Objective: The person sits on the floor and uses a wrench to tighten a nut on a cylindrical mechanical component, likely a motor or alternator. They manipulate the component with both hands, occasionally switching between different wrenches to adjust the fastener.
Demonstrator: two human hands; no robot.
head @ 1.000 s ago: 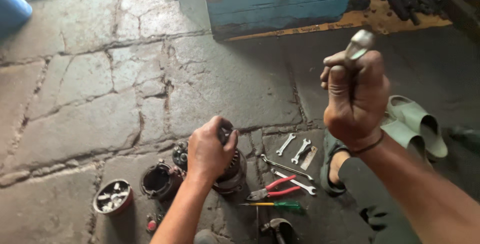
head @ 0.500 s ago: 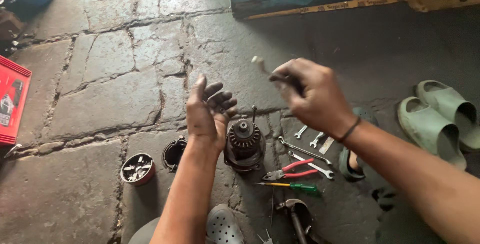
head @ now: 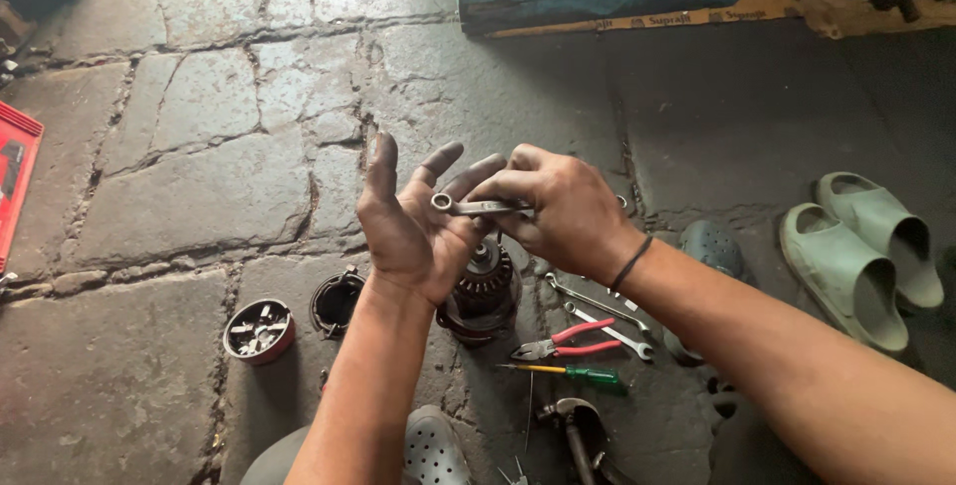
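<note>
Left hand (head: pixel 413 221): mine, raised before me, palm open and turned inward, grimy fingers (head: pixel 381 161) spread and pointing up, forearm rising from below. Right hand (head: pixel 563 211): mine, knuckles up, fingers pinched closed at my left palm, thin dark band at the wrist, forearm entering from lower right.

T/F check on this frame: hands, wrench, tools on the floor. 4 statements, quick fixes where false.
1. The right hand holds a ring wrench over the open left hand. True.
2. The red-handled pliers lie in the left palm. False: they lie on the stone floor, beside the green-handled screwdriver.
3. Two pale green slippers lie at the right. True.
4. The round tin of small parts sits right of the slippers. False: it is at the left, on the floor.
</note>
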